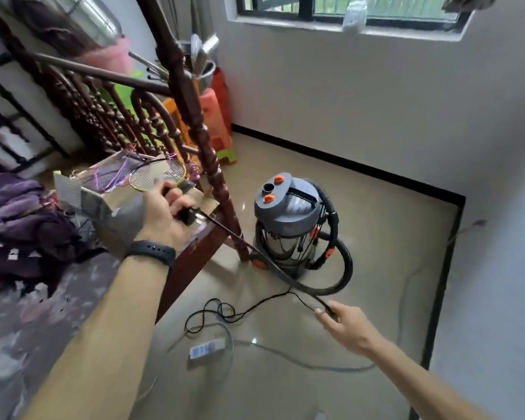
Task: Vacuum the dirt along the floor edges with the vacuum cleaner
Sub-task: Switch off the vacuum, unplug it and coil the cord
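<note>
Evidently no vacuuming has begun. The vacuum cleaner (288, 219) stands upright on the tiled floor (391, 237), near the corner where two white walls meet, its black hose (346, 268) curled round its right side and no nozzle at work. Its plug (186, 216) is clasped in the left grip (164, 213), up to the cleaner's left, and the cord (225, 228) runs taut from there, past the cleaner's front, to the right grip (343, 325), whose fingers pinch it. More cord lies looped on the floor in front of the cleaner.

My guess is that the plug goes next into the white power strip (207, 348), which lies in front of the cleaner beyond those loops (whether it is live I cannot tell). Every edge remains to be done, including the dark skirting (346, 163) behind the cleaner.

Just left of the cleaner stands a turned wooden post (194, 116); a cardboard box (103, 201) bearing a racket (158, 174) sits farther left. The loose cord could snag.
</note>
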A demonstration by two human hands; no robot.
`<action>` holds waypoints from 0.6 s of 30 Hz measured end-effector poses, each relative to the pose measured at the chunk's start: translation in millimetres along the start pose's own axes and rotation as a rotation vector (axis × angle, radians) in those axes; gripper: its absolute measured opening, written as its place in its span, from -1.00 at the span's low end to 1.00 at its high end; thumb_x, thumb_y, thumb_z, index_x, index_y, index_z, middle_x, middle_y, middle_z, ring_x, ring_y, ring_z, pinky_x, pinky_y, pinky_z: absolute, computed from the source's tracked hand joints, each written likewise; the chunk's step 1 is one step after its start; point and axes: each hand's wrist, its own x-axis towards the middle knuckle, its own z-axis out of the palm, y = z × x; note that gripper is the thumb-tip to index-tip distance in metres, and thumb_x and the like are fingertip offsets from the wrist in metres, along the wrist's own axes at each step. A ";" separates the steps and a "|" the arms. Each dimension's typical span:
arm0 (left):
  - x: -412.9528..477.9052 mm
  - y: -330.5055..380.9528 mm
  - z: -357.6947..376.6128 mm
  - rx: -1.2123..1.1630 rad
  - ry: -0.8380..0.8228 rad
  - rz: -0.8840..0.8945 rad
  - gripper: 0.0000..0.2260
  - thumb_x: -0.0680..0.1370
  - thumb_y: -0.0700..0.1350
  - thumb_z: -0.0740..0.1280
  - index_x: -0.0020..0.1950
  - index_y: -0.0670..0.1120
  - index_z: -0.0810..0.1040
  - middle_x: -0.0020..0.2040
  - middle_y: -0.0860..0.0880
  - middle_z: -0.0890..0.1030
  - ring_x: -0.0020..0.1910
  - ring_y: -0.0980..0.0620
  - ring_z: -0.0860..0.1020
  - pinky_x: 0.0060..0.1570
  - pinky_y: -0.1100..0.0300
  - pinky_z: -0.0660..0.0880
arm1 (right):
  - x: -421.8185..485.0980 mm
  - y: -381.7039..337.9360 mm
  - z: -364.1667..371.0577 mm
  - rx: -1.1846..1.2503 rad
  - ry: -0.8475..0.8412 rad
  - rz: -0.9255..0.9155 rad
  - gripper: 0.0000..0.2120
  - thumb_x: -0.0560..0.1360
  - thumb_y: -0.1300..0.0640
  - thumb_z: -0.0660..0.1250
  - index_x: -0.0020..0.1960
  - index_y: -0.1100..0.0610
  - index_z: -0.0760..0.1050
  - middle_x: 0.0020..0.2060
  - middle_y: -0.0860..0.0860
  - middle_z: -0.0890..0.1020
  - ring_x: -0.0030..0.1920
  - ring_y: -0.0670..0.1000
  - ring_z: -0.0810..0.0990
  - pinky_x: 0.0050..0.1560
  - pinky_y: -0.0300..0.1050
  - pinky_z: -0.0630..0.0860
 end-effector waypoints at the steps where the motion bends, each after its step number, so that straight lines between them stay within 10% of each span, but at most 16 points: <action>1: -0.8 7.9 6.4 0.067 -0.001 0.066 -0.60 0.72 0.08 0.06 -0.28 0.00 0.33 -0.54 0.10 0.17 -0.61 0.15 0.11 -0.56 0.34 0.20 | 1.8 12.8 0.0 -0.039 -0.016 0.033 -0.62 0.67 -0.12 0.27 -0.17 0.15 0.41 -0.38 -0.02 0.52 -0.32 -0.04 0.47 -0.18 -0.04 0.42; 7: -9.2 -10.1 -8.3 0.589 -0.029 0.111 -0.62 0.71 0.09 0.08 -0.15 -0.07 0.51 -0.48 0.08 0.27 -0.59 0.13 0.18 -0.52 0.28 0.27 | 15.3 38.7 -14.7 0.002 0.048 0.155 -0.62 0.73 -0.10 0.04 -0.17 0.10 0.31 -0.22 0.22 0.62 -0.10 0.31 0.60 -0.14 0.05 0.39; 11: -16.3 -70.4 -16.2 0.971 -0.163 -0.078 -0.61 0.73 -0.04 0.06 -0.03 -0.19 0.60 -0.32 -0.05 0.57 -0.48 0.05 0.43 -0.42 0.21 0.39 | 16.8 -48.4 -33.7 0.194 0.284 -0.040 -0.57 0.74 -0.01 0.09 -0.26 0.13 0.33 -0.46 0.07 0.48 -0.46 -0.04 0.45 -0.30 -0.02 0.40; 15: -25.7 -100.3 -7.0 0.933 -0.304 -0.280 -0.60 0.71 0.02 0.11 0.10 -0.23 0.63 -0.31 -0.03 0.56 -0.44 0.06 0.40 -0.43 0.24 0.39 | 16.4 -142.4 -71.8 0.371 0.463 -0.329 -0.64 0.60 0.10 0.12 -0.23 0.19 0.58 -0.43 -0.05 0.57 -0.38 -0.06 0.51 -0.38 -0.22 0.34; 18: -16.9 -99.7 6.3 0.765 -0.346 -0.308 -0.55 0.65 0.17 0.17 0.10 -0.16 0.67 -0.31 0.01 0.53 -0.46 0.09 0.33 -0.44 0.23 0.29 | 21.3 -170.3 -76.7 0.177 0.188 -0.304 -0.68 0.61 0.13 0.20 -0.22 0.20 0.61 -0.46 -0.11 0.54 -0.38 -0.09 0.48 -0.35 -0.20 0.34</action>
